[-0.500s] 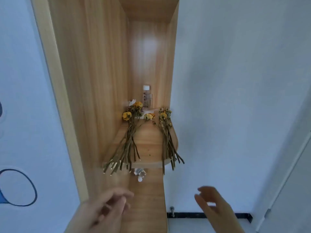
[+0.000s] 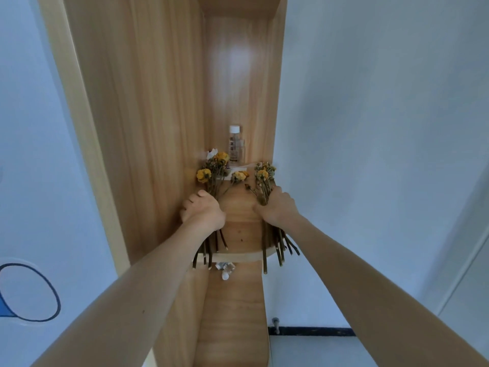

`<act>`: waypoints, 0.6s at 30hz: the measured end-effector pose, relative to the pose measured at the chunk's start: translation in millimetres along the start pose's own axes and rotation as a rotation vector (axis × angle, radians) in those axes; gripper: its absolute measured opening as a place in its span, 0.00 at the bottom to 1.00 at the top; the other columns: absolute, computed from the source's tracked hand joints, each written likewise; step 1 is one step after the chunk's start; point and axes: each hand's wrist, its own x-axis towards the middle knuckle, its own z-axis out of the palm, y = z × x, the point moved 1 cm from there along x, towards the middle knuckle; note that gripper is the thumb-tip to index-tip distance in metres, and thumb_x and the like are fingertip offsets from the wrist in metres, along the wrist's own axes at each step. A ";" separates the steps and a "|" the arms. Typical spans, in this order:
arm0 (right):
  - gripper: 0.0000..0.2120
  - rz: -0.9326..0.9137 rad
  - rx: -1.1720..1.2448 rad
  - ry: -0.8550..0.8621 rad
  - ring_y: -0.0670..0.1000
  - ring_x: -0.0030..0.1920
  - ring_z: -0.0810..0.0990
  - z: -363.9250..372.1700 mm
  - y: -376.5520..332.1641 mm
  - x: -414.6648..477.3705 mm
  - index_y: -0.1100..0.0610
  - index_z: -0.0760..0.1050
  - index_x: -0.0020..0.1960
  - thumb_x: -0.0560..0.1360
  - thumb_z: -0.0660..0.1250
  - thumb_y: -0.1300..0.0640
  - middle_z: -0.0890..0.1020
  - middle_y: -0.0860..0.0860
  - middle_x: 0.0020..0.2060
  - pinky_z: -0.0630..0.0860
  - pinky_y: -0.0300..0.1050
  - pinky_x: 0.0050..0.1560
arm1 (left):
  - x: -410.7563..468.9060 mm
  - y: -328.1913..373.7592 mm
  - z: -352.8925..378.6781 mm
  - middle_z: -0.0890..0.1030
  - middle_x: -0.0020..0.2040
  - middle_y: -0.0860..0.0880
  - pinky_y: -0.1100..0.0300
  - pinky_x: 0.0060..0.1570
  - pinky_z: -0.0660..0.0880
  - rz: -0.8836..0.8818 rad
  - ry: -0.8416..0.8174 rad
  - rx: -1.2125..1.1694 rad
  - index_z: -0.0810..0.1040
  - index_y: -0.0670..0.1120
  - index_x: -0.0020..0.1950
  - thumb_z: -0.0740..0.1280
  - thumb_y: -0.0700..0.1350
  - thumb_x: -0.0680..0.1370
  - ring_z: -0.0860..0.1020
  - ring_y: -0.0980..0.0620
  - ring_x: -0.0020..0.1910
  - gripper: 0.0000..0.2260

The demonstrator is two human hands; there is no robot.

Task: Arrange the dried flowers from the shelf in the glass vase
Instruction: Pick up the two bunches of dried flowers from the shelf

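Two bunches of dried yellow flowers lie on a wooden shelf (image 2: 239,231) set in a narrow wooden niche. My left hand (image 2: 202,210) grips the stems of the left bunch (image 2: 215,168), whose cut ends stick out past the shelf's front edge. My right hand (image 2: 276,207) grips the stems of the right bunch (image 2: 264,176) near the flower heads. Both bunches rest on the shelf. No glass vase is in view.
A small clear bottle with a white cap (image 2: 235,145) stands at the back of the shelf, with bits of white paper (image 2: 211,153) beside it. A small white item (image 2: 225,268) hangs under the shelf front. White walls flank the niche; a black skirting strip (image 2: 312,331) runs low right.
Both hands have risen from below the shelf and closed round the two bunches' stems. The bunches lie about where they were.
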 end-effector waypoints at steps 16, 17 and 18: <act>0.16 0.076 -0.028 -0.059 0.59 0.55 0.76 8.1 -2.5 31.1 0.67 0.68 0.61 0.73 0.59 0.68 0.74 0.60 0.57 0.71 0.44 0.45 | 27.1 2.0 10.1 0.76 0.59 0.41 0.55 0.43 0.70 -0.030 0.006 0.170 0.66 0.36 0.66 0.62 0.37 0.76 0.76 0.43 0.56 0.19; 0.17 0.082 0.000 -0.073 0.59 0.55 0.76 5.9 -3.3 31.7 0.68 0.66 0.63 0.73 0.59 0.69 0.73 0.61 0.58 0.72 0.44 0.44 | 27.0 2.0 10.2 0.76 0.59 0.40 0.55 0.42 0.70 -0.035 0.017 0.160 0.66 0.36 0.66 0.62 0.37 0.76 0.76 0.43 0.56 0.19; 0.19 0.088 0.031 -0.081 0.59 0.55 0.76 3.9 -4.2 31.4 0.69 0.64 0.65 0.74 0.59 0.69 0.73 0.61 0.58 0.72 0.44 0.44 | 26.8 2.3 9.7 0.76 0.59 0.40 0.55 0.42 0.70 -0.037 0.027 0.146 0.65 0.36 0.66 0.62 0.36 0.75 0.76 0.42 0.56 0.20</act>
